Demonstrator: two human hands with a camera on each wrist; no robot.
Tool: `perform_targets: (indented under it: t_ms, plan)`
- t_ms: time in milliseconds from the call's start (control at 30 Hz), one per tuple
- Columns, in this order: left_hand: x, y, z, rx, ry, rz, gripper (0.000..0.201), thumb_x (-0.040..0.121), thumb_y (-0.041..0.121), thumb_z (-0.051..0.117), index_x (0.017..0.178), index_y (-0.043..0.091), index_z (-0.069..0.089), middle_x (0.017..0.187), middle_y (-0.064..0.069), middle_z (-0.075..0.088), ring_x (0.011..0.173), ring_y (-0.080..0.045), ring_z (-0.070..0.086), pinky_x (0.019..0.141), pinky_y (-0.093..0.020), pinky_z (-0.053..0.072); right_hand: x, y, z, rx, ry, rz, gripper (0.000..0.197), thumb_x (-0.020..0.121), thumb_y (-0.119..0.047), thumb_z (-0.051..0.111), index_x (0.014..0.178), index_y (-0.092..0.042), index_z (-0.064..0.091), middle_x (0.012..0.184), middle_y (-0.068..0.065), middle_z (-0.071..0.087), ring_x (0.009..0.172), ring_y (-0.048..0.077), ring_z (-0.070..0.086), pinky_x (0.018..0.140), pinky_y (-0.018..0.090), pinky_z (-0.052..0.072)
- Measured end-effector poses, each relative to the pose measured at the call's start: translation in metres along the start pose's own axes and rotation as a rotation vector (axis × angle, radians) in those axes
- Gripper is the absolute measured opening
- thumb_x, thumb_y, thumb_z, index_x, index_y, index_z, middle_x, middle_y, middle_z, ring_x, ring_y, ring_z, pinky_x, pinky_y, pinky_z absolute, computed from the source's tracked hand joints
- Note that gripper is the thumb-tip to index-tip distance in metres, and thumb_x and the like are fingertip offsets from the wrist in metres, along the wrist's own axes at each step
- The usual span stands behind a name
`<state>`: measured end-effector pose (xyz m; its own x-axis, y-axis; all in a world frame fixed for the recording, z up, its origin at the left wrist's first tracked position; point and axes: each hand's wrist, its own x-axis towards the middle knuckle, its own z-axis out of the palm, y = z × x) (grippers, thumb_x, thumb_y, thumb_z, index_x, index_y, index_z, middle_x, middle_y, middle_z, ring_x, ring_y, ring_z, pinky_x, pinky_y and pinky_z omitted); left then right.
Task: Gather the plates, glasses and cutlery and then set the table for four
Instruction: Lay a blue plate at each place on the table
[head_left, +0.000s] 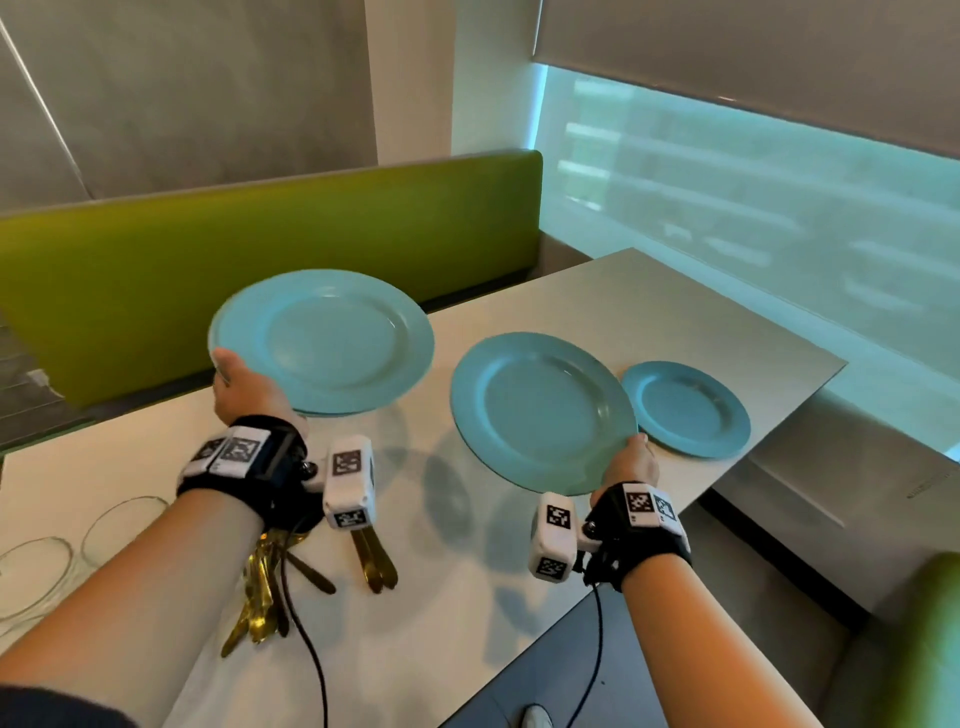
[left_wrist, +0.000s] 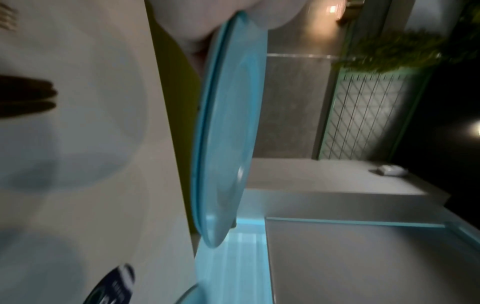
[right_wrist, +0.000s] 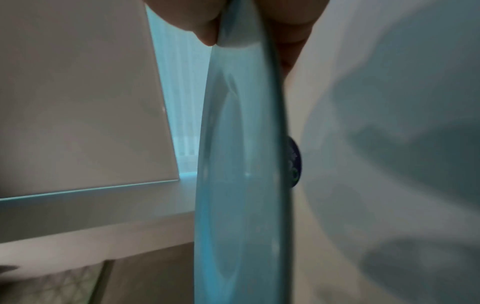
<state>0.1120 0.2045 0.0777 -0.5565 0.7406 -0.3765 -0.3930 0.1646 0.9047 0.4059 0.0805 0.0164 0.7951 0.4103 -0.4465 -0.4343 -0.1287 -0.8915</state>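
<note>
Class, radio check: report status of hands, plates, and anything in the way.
Left hand grips two stacked plates. Right hand grips one plate. Fourth plate on table. Nothing obstructing.

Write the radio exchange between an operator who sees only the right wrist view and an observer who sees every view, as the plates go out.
Operator: I see only a blue plate edge-on, pinched at its rim. What is the left hand doing?
Observer: It grips a second blue plate by the rim, raised above the table on the green bench's side.
Operator: Is any plate set down yet?
Observer: Yes, a third plate lies flat near the table's far right edge.
Operator: And the cutlery?
</note>
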Motion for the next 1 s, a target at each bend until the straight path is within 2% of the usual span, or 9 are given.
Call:
perform_targets:
  t_ms: [67, 133, 267, 400, 600, 700, 767, 900, 1000]
  plan:
    - [0.005, 0.008, -0.005, -0.009, 0.028, 0.021, 0.054, 0.093, 0.051, 0.035, 0.136, 0.02, 0.048, 0.138, -0.005, 0.053, 0.121, -0.024, 0.053, 0.101, -0.036, 0.045, 0.001, 0.016, -0.007, -0.08, 0.002, 0.031, 0.045, 0.1, -0.027, 0.034, 0.14, -0.006, 0.041, 0.141, 0.013, 0.048, 0.127, 0.03, 0.048, 0.109, 0.041, 0.038]
    - [0.011, 0.01, -0.01, -0.011, 0.034, 0.038, 0.055, 0.094, 0.051, 0.034, 0.136, 0.02, 0.047, 0.138, -0.005, 0.053, 0.122, -0.024, 0.052, 0.101, -0.035, 0.044, -0.001, 0.028, -0.014, -0.212, 0.012, 0.036, 0.046, 0.102, -0.024, 0.028, 0.142, -0.001, 0.036, 0.147, 0.017, 0.039, 0.133, 0.032, 0.04, 0.11, 0.036, 0.034]
    - [0.012, 0.004, -0.017, -0.043, 0.014, 0.012, 0.054, 0.092, 0.053, 0.035, 0.135, 0.022, 0.048, 0.134, -0.003, 0.056, 0.119, -0.023, 0.055, 0.101, -0.037, 0.046, -0.005, 0.055, -0.028, -0.361, 0.049, 0.04, 0.045, 0.103, -0.021, 0.027, 0.139, 0.004, 0.039, 0.146, 0.021, 0.039, 0.133, 0.036, 0.038, 0.106, 0.034, 0.03]
    - [0.013, -0.006, -0.021, -0.02, -0.01, -0.026, 0.055, 0.091, 0.055, 0.036, 0.134, 0.024, 0.05, 0.131, -0.001, 0.059, 0.114, -0.023, 0.058, 0.099, -0.038, 0.048, -0.005, 0.077, -0.032, -0.485, 0.029, 0.061, 0.044, 0.103, -0.02, 0.027, 0.135, 0.006, 0.042, 0.141, 0.025, 0.043, 0.129, 0.039, 0.041, 0.103, 0.036, 0.033]
    - [0.008, -0.015, -0.022, 0.014, -0.056, -0.045, 0.051, 0.095, 0.05, 0.033, 0.137, 0.023, 0.046, 0.132, -0.001, 0.057, 0.115, -0.02, 0.057, 0.093, -0.033, 0.049, 0.0, 0.077, -0.039, -0.553, 0.007, 0.089, 0.046, 0.104, -0.021, 0.024, 0.136, 0.007, 0.04, 0.142, 0.025, 0.042, 0.13, 0.038, 0.041, 0.102, 0.035, 0.032]
    - [0.004, -0.015, -0.022, 0.011, -0.067, -0.053, 0.051, 0.095, 0.05, 0.033, 0.137, 0.024, 0.045, 0.129, 0.001, 0.058, 0.113, -0.02, 0.057, 0.092, -0.033, 0.049, 0.005, 0.08, -0.041, -0.608, -0.026, 0.1, 0.049, 0.103, -0.026, 0.026, 0.13, 0.009, 0.047, 0.135, 0.027, 0.049, 0.123, 0.039, 0.047, 0.094, 0.036, 0.037]
    - [0.005, -0.015, -0.022, 0.015, -0.063, -0.051, 0.051, 0.094, 0.051, 0.035, 0.136, 0.025, 0.046, 0.124, 0.003, 0.059, 0.11, -0.018, 0.058, 0.093, -0.034, 0.049, 0.006, 0.08, -0.042, -0.655, -0.047, 0.128, 0.053, 0.103, -0.03, 0.025, 0.128, 0.01, 0.049, 0.134, 0.028, 0.049, 0.122, 0.039, 0.048, 0.094, 0.037, 0.037]
    - [0.006, -0.016, -0.019, -0.001, -0.084, -0.064, 0.051, 0.092, 0.054, 0.037, 0.134, 0.027, 0.049, 0.128, 0.002, 0.06, 0.111, -0.02, 0.059, 0.096, -0.036, 0.05, 0.004, 0.078, -0.047, -0.776, -0.093, 0.181, 0.056, 0.102, -0.034, 0.027, 0.126, 0.01, 0.052, 0.131, 0.028, 0.052, 0.12, 0.039, 0.05, 0.094, 0.035, 0.039]
    - [0.001, -0.016, -0.013, -0.001, -0.117, -0.087, 0.051, 0.093, 0.053, 0.036, 0.135, 0.027, 0.047, 0.129, 0.002, 0.059, 0.113, -0.02, 0.058, 0.094, -0.034, 0.049, 0.0, 0.067, -0.046, -0.895, -0.112, 0.165, 0.053, 0.096, -0.037, 0.036, 0.118, 0.005, 0.061, 0.119, 0.025, 0.061, 0.111, 0.036, 0.058, 0.091, 0.035, 0.044]
